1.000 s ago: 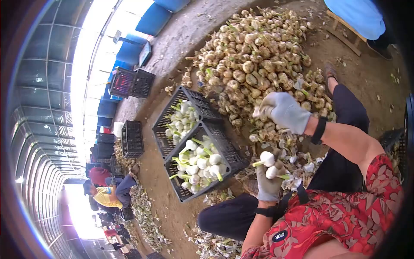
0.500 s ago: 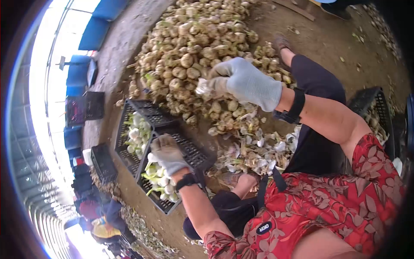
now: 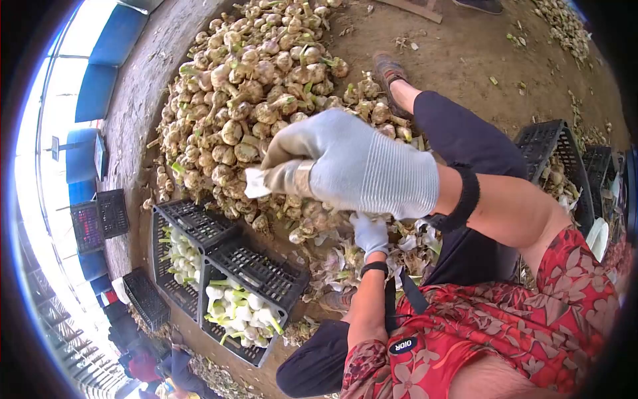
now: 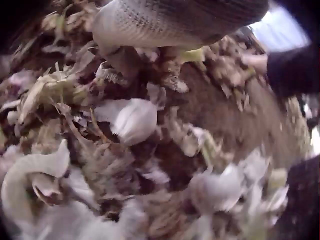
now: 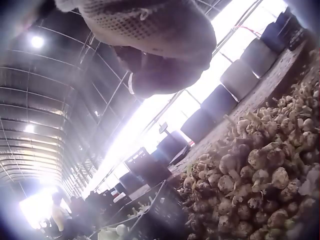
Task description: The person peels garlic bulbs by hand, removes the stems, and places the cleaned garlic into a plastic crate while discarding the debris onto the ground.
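Observation:
My gloved right hand point(image 3: 345, 163) is raised in front of the garlic pile point(image 3: 229, 126), close to the head camera. Its thumb and curled fingers pinch a small white piece point(image 3: 256, 183) that looks like garlic skin. Lower down, my gloved left hand point(image 3: 370, 234) reaches over the loose garlic skins point(image 3: 345, 259), its fingertips hidden behind the right hand. In the left wrist view its glove point(image 4: 180, 22) is close above the skins; I cannot tell if it holds anything. Trimmed white garlic bulbs point(image 3: 239, 309) with green stems fill the near black crate point(image 3: 262, 272).
A second black crate point(image 3: 199, 223) of white garlic adjoins the first. Behind my right arm stands another black crate point(image 3: 565, 156) with garlic scraps. My shoe point(image 3: 392, 76) borders the pile. More dark crates point(image 3: 146, 299) and blue barrels point(image 3: 109, 36) stand farther left.
My left hand held two white garlic bulbs, was over the near crate half a second ago, and is now back at the skins without them. My right hand appears larger and closer; the head view has shifted.

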Available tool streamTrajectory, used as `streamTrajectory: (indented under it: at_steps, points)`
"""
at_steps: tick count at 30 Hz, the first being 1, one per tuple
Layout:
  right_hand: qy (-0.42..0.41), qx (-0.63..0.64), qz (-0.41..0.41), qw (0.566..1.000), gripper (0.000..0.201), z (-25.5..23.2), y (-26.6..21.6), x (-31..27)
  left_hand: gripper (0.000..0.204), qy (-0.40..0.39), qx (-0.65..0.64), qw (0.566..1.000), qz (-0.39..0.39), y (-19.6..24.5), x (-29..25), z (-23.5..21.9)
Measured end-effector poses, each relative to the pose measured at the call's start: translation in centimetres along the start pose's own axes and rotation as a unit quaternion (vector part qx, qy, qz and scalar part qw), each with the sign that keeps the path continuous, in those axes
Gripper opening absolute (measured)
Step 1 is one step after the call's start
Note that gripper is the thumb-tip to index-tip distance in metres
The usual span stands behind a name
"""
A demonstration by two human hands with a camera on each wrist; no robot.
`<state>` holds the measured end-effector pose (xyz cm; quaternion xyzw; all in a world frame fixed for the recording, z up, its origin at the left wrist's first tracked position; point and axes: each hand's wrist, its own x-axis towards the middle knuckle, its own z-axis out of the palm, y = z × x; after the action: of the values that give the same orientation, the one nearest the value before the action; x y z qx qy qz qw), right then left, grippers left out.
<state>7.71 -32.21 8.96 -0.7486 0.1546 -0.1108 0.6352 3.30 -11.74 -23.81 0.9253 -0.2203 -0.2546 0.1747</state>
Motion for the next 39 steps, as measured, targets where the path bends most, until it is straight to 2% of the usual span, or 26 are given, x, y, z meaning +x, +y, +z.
streamTrajectory:
  at_steps: [1, 2, 5, 6, 9, 10, 13, 14, 15, 16, 17, 18, 19, 21, 22, 23, 25, 26, 29, 30, 33, 34, 37, 38, 39]
  points:
    - [-0.008, -0.007, 0.004, 1.0, 0.028, -0.2, -0.2, 0.0, 0.044, -0.086, 0.024, 0.996, 0.019, 1.3, 0.1, -0.6]
    - [-0.008, 0.003, 0.009, 1.0, 0.028, -0.2, -0.2, 0.0, 0.033, -0.004, -0.051, 0.996, 0.078, -0.8, 0.5, 3.1]
    - [-0.013, 0.008, 0.006, 1.0, 0.028, -0.2, 0.0, 0.0, 0.032, -0.115, 0.088, 0.981, 0.128, -0.4, 1.3, 3.3]
    - [-0.013, -0.005, -0.01, 1.0, 0.028, -0.4, 0.1, 0.0, 0.041, -0.121, 0.05, 0.988, 0.078, 1.1, 0.8, 1.6]
    - [-0.002, -0.005, -0.033, 0.999, 0.035, -0.6, 0.0, 0.1, 0.041, -0.168, 0.177, 0.964, 0.106, 1.5, -0.7, 0.6]
    - [0.003, 0.003, -0.036, 0.999, 0.039, -0.6, -0.1, -0.1, 0.038, -0.065, 0.073, 0.963, 0.25, -1.5, -1.4, 3.0]
    - [-0.018, 0.009, 0.001, 1.0, 0.04, -0.6, -0.8, -0.9, 0.047, -0.033, 0.015, 0.988, 0.148, 1.5, -5.6, -1.9]
    - [-0.041, -0.026, -0.002, 0.999, 0.031, 0.0, 0.3, -0.4, 0.049, 0.089, -0.045, 0.975, 0.198, 1.0, -5.8, -2.1]
    - [-0.039, -0.076, -0.039, 0.996, 0.031, 0.5, 1.0, -0.5, 0.049, 0.028, -0.185, 0.98, 0.072, 0.1, -6.4, -2.6]
    - [-0.038, -0.126, -0.077, 0.988, 0.031, 0.9, 1.6, -0.9, 0.044, 0.018, -0.392, 0.919, -0.032, -0.8, -6.4, -3.1]
    - [-0.038, -0.176, -0.118, 0.977, 0.031, 1.5, 2.3, -1.3, 0.038, 0.009, -0.58, 0.804, -0.129, -1.6, -6.4, -3.7]
    - [-0.078, -0.189, -0.121, 0.972, 0.033, 2.2, 3.2, -1.7, 0.03, 0.008, -0.655, 0.745, -0.125, -1.0, -7.2, -6.3]
    - [-0.118, -0.203, -0.125, 0.964, 0.035, 2.8, 4.0, -2.2, 0.027, 0.027, -0.684, 0.721, -0.109, -0.2, -8.1, -9.1]
    - [-0.235, -0.185, -0.027, 0.954, 0.043, 4.1, 4.3, -4.0, 0.027, 0.068, -0.736, 0.67, -0.075, 0.7, -9.1, -12.7]
    - [-0.242, -0.201, -0.065, 0.947, 0.047, 5.3, 5.7, -5.3, 0.033, 0.074, -0.744, 0.661, -0.056, 1.2, -9.9, -14.6]
    - [-0.247, -0.219, -0.102, 0.939, 0.052, 6.6, 7.1, -6.5, 0.039, 0.116, -0.73, 0.673, -0.028, 2.0, -10.6, -16.0]
    - [-0.249, -0.171, -0.093, 0.949, 0.062, 8.5, 7.3, -8.8, 0.05, 0.195, -0.697, 0.689, 0.024, 3.1, -11.9, -17.7]
    - [-0.232, -0.188, -0.101, 0.949, 0.053, 9.3, 7.1, -9.6, 0.063, 0.185, -0.679, 0.709, 0.029, 2.3, -12.2, -17.5]
    - [-0.215, -0.004, 0.006, 0.977, 0.047, 10.6, 8.3, -10.3, 0.067, 0.183, -0.625, 0.754, 0.081, 3.4, -14.6, -19.8]
    - [-0.23, 0.04, 0.016, 0.972, 0.046, 10.8, 8.1, -10.5, 0.069, 0.113, -0.689, 0.706, 0.12, 3.0, -15.5, -20.2]
    - [-0.287, 0.154, 0.056, 0.944, 0.051, 9.9, 7.1, -12.1, 0.071, 0.018, -0.808, 0.574, 0.13, 2.5, -17.0, -21.5]
    - [-0.299, 0.131, 0.027, 0.945, 0.051, 10.0, 7.3, -12.3, 0.07, 0.049, -0.789, 0.603, 0.107, 2.6, -17.2, -21.2]
    - [-0.301, 0.204, 0.084, 0.928, 0.048, 9.9, 4.0, -14.0, 0.068, 0.158, -0.7, 0.679, 0.155, 2.3, -17.0, -20.4]
    - [-0.288, 0.265, 0.097, 0.915, 0.041, 10.5, 3.9, -14.2, 0.067, 0.205, -0.658, 0.71, 0.146, 2.1, -17.1, -20.4]
    - [-0.275, 0.265, 0.089, 0.92, 0.041, 11.0, 4.4, -14.2, 0.067, 0.23, -0.637, 0.718, 0.163, 2.3, -17.1, -20.3]
